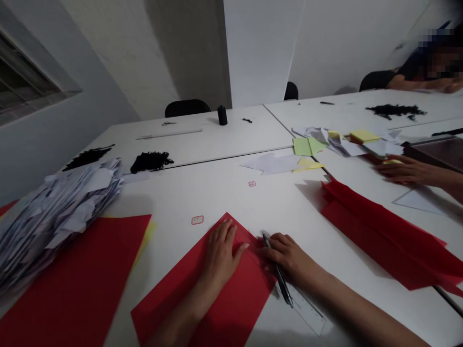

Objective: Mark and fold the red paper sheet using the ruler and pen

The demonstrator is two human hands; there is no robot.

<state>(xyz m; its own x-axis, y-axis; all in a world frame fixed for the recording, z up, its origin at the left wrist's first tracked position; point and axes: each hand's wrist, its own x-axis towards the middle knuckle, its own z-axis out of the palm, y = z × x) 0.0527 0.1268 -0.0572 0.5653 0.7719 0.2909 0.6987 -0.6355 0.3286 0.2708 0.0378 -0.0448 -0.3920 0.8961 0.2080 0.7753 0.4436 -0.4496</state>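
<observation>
A red sheet of paper (170,299) lies at a slant on the white table in front of me. My left hand (221,250) rests flat on its upper part, fingers stretched forward and the thumb out to the right. At the sheet's right edge, my right hand (285,258) is curled with a black and silver pen (283,284) held between its fingers. The pen slants, its lower end pointing back toward me. Under the right hand and forearm, a clear ruler (307,308) sticks out. The right fingertips touch the sheet's edge and are partly hidden.
Left stand a large paper-scrap pile (54,221) and another red sheet (83,270). A folded red paper piece (383,236) lies right, near another person's hand (412,171). Farther back are black cord bundles (151,162), a black thread spool (222,115) and coloured paper scraps (307,146).
</observation>
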